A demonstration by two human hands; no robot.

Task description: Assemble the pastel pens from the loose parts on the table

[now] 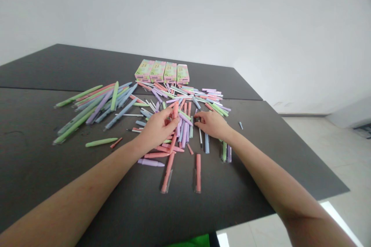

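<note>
My left hand (158, 128) is closed in a pinch around a coral-pink pen barrel (175, 110), held upright over a spread of loose pen parts. To the right, my right hand (213, 124) reaches down into the same spread with its fingers curled together; what is between the fingertips is hidden. A white pen refill (200, 137) and a blue pen barrel (206, 143) lie just below that hand. Purple pen barrels (184, 135) are bunched between the two hands. Nearer to me lie two coral pen pieces with clear clips, a left one (168, 171) and a right one (198, 171).
Several small pink-and-green boxes (158, 70) stand in a row behind the parts. On the left lies a pile of green, blue, pink and purple pens (97, 104). A small blue piece (240, 125) sits on the right of the dark table (116, 208).
</note>
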